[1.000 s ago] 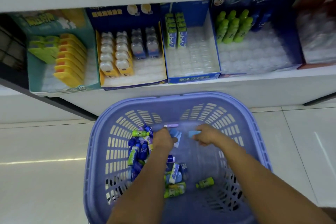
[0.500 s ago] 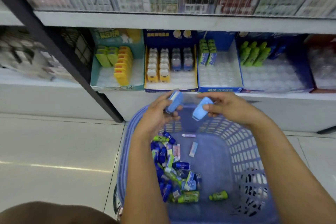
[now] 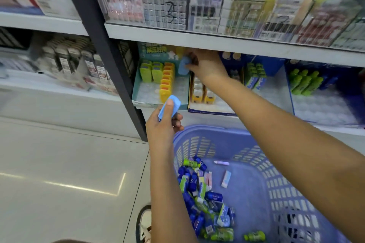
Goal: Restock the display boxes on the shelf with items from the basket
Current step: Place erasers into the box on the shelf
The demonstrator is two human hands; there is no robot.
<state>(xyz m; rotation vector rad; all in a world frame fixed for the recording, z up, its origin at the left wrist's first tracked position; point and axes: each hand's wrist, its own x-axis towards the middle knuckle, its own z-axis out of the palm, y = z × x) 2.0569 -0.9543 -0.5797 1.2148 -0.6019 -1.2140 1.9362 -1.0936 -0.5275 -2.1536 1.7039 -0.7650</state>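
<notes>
Two rounded blue cases [image 3: 176, 103] held by left hand [image 3: 164, 129], right hand [image 3: 207, 65]

One wide-angle head-worn camera looks forward and down from close by: shelf board [image 3: 237, 45] just above the right hand [image 3: 209, 65] fingers [image 3: 190, 67], purple basket [image 3: 207, 130] below them.

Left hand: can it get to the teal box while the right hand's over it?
Likely yes. The left hand, pinching a blue piece, is just before the front rim of the teal box, nothing between. The right hand holds another blue piece over the back right corner only.
</notes>
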